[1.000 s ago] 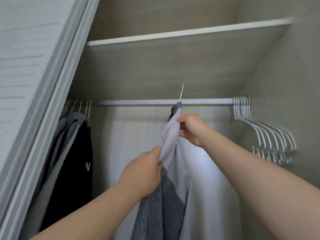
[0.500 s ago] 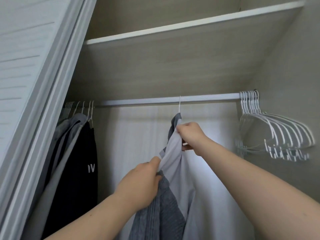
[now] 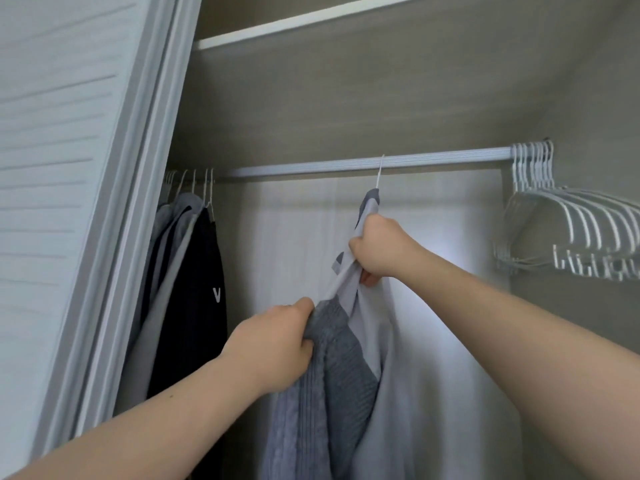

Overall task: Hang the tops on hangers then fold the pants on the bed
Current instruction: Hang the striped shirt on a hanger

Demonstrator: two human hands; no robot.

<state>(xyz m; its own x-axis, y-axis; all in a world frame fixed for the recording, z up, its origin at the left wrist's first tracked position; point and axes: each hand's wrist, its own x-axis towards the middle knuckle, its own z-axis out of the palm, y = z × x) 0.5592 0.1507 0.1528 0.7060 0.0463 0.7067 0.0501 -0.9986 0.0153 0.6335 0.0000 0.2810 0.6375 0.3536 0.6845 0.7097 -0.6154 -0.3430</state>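
A grey and pale lilac top (image 3: 349,386) hangs from a white hanger whose hook (image 3: 380,171) sits over the closet rod (image 3: 311,167). My right hand (image 3: 379,251) grips the pale fabric near the top's shoulder, just under the hook. Lower and to the left, my left hand (image 3: 273,344) is shut on the ribbed grey part of the same top. The hanger's body is hidden inside the fabric. No pants or bed are in view.
Dark and grey clothes (image 3: 187,282) hang at the rod's left end beside the white louvred door (image 3: 69,168). Several empty white hangers (image 3: 568,223) bunch at the right end. A shelf (image 3: 346,26) runs above the rod.
The hanger's hook has come down onto the rod from above it. Both hands stayed gripping the top; my right hand slid slightly lower on the fabric. The camera tilted.
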